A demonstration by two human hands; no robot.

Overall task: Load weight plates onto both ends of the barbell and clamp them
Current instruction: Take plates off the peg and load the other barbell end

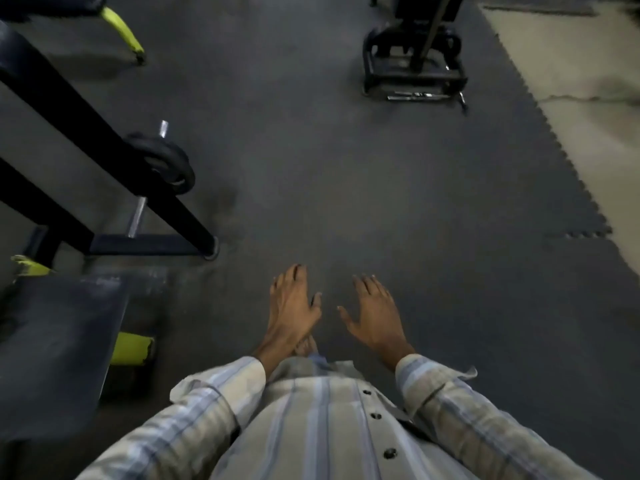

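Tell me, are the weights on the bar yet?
Nothing looks done: no barbell shows in this view. Both the left hand and right hand are open and empty above the floor mat. One weight plate sits on a peg of the black rack. Loading and clamping remain.

This is looking like a gym. Dark rubber mats (pixel 346 168) with interlocking jigsaw edges are covering most of the floor, giving way at the right to bare pale concrete (pixel 588 81). At the left a black steel frame (pixel 86 126) is slanting across the view, and a black weight plate (pixel 166 161) is sitting on a chrome peg there. Yellow-green tubing (pixel 121 29) is showing at the upper left, and a dark padded bench (pixel 59 334) is lying at the lower left. Another black machine base (pixel 412 60) is standing farther back on the mats.
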